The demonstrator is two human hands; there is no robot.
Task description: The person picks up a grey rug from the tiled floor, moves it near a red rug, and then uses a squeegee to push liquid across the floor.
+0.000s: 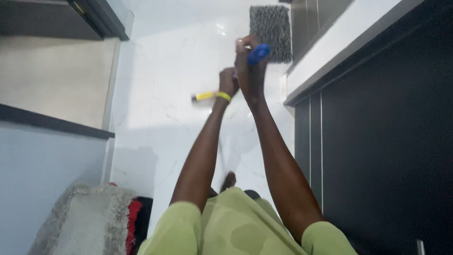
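Observation:
Both my arms reach out over a white marble floor (179, 52). My right hand (249, 71) is closed around a blue object (258, 53), whose rounded end sticks out above the fingers. My left hand (229, 81) is curled into a fist right beside it, touching the right hand, and I see nothing in its grip. A yellow band (223, 96) circles the left wrist. Just left of that wrist shows a short yellow piece with a dark tip (203, 96), low over the floor; what it belongs to is unclear.
A dark speckled mat (270, 23) lies on the floor ahead. Black cabinet fronts (377, 156) under a white counter edge (339, 42) line the right side. A pale wall and a dark ledge (52, 123) stand left. A grey and red rug (89, 222) lies at the lower left.

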